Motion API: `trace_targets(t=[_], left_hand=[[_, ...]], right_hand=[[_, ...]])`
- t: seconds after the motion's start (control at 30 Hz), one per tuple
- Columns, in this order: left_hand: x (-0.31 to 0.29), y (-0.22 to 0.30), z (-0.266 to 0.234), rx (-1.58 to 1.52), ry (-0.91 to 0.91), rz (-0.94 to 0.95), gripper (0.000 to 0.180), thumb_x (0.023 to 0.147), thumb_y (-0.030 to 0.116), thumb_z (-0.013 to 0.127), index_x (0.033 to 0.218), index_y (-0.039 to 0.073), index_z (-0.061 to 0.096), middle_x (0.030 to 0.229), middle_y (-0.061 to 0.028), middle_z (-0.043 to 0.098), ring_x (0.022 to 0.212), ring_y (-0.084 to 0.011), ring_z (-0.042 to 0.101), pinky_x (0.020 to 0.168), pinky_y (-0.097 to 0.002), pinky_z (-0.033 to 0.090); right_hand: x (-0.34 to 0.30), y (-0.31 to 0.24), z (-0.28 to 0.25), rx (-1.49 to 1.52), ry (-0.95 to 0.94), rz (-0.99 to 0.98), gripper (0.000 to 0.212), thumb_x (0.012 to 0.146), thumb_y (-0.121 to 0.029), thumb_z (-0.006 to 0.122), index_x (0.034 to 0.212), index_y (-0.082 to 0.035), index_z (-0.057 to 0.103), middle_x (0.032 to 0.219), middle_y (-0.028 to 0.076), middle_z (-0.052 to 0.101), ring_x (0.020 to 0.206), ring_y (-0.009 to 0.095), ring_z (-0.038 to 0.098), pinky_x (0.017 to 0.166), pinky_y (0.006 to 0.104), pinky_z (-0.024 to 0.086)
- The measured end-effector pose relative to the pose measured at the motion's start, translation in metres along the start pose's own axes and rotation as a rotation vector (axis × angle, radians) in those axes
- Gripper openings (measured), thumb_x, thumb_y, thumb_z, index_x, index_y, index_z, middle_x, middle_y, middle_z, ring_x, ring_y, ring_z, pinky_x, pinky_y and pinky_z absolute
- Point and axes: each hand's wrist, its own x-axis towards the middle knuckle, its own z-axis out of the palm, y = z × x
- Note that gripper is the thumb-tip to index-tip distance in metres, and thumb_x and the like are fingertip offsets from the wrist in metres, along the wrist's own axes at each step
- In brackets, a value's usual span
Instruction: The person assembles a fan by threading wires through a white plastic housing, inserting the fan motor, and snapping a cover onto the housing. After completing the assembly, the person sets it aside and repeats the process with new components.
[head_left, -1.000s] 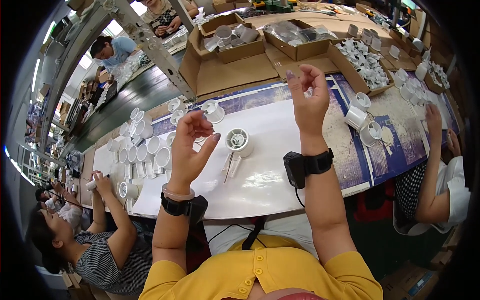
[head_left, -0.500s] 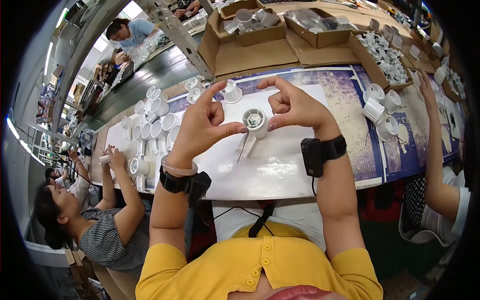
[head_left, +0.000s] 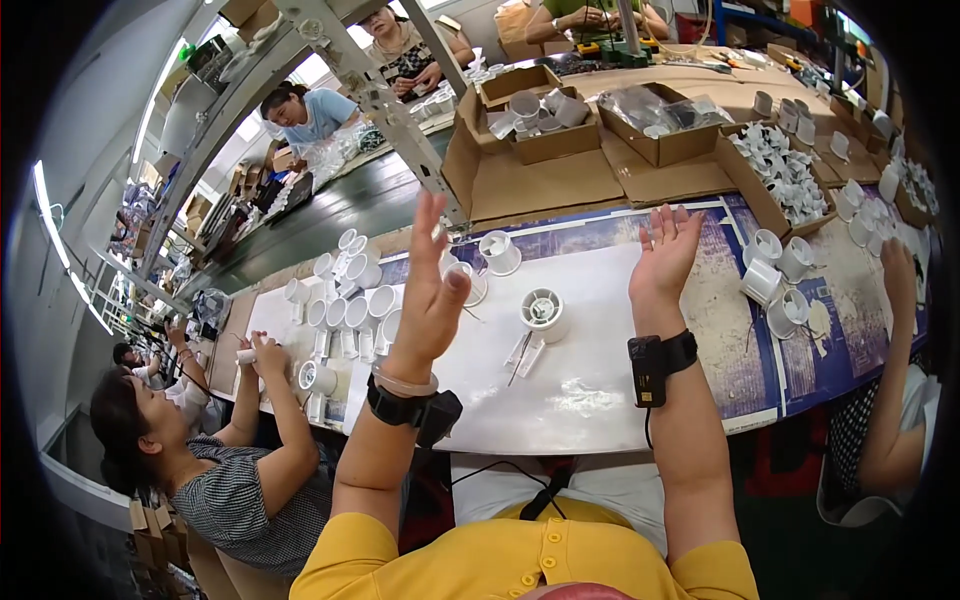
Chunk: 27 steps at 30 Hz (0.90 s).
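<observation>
Both hands are raised over the white table sheet [head_left: 470, 385] and hold nothing. My left hand [head_left: 432, 300] is upright with its fingers stretched upward, in front of some white cups. My right hand [head_left: 665, 255] is open, palm turned up and fingers apart. Between them on the sheet stands a round white plastic housing [head_left: 542, 308] with a ribbed inside. A small white plastic bracket [head_left: 525, 355] with a dark thin wire lies just in front of it. Another white cup-shaped housing [head_left: 499, 253] stands farther back, with one more partly behind my left hand.
Several white cups [head_left: 357, 311] cluster at the left, beside a seated co-worker [head_left: 235, 460]. At the back are cardboard boxes [head_left: 555, 147] of parts, one filled with small white pieces [head_left: 785, 170]. More white housings [head_left: 762, 280] stand at the right, near another person's arm [head_left: 900, 310].
My hands have moved apart and opened from a curled thumb-and-finger shape. The head view has shifted, so the table sits lower and farther right. The housing stays on the sheet.
</observation>
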Motion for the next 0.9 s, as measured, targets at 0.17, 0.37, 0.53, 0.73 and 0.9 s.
trace_targets(t=[0.17, 0.37, 0.53, 0.73, 0.9], left_hand=[[-0.021, -0.018, 0.014, -0.039, -0.144, -0.087, 0.083, 0.092, 0.054, 0.045, 0.148, 0.004, 0.007, 0.144, -0.0195, 0.032, 0.135, -0.0303, 0.029, 0.11, -0.0441, 0.021], [-0.039, -0.024, 0.031, -0.17, -0.106, -0.178, 0.066, 0.096, 0.033, 0.047, 0.146, 0.004, 0.015, 0.137, -0.018, 0.041, 0.132, -0.0286, 0.035, 0.109, -0.0429, 0.023], [-0.062, -0.044, 0.05, -0.23, -0.006, -0.19, 0.061, 0.094, 0.023, 0.048, 0.144, 0.004, 0.02, 0.131, -0.016, 0.046, 0.128, -0.0265, 0.04, 0.108, -0.0416, 0.026], [-0.072, -0.057, 0.056, -0.151, -0.063, -0.121, 0.074, 0.086, 0.023, 0.063, 0.144, 0.005, 0.021, 0.132, -0.0157, 0.046, 0.126, -0.0275, 0.043, 0.105, -0.0409, 0.031], [-0.072, -0.053, 0.056, -0.058, -0.134, -0.157, 0.087, 0.08, 0.032, 0.07, 0.145, 0.005, 0.018, 0.133, -0.0164, 0.044, 0.128, -0.0278, 0.04, 0.108, -0.0418, 0.027]], right_hand=[[0.0, 0.006, 0.001, -0.055, -0.08, -0.022, 0.063, 0.095, -0.053, 0.037, 0.138, -0.006, 0.031, 0.137, 0.01, 0.041, 0.124, 0.021, 0.041, 0.102, 0.0348, 0.027], [-0.002, 0.007, 0.0, -0.087, -0.098, -0.041, 0.063, 0.096, -0.052, 0.036, 0.139, -0.007, 0.029, 0.138, 0.011, 0.04, 0.124, 0.021, 0.041, 0.102, 0.035, 0.027], [-0.009, -0.002, 0.005, -0.22, -0.159, -0.209, 0.063, 0.096, -0.051, 0.035, 0.14, -0.005, 0.028, 0.138, 0.012, 0.04, 0.123, 0.021, 0.041, 0.102, 0.0346, 0.027], [-0.001, -0.003, 0.001, -0.202, -0.113, -0.213, 0.066, 0.097, -0.05, 0.033, 0.142, -0.003, 0.023, 0.139, 0.013, 0.039, 0.123, 0.021, 0.042, 0.102, 0.034, 0.027], [0.001, -0.004, 0.0, -0.268, -0.135, -0.275, 0.066, 0.098, -0.049, 0.031, 0.144, -0.002, 0.02, 0.14, 0.012, 0.038, 0.124, 0.021, 0.041, 0.103, 0.0345, 0.026]])
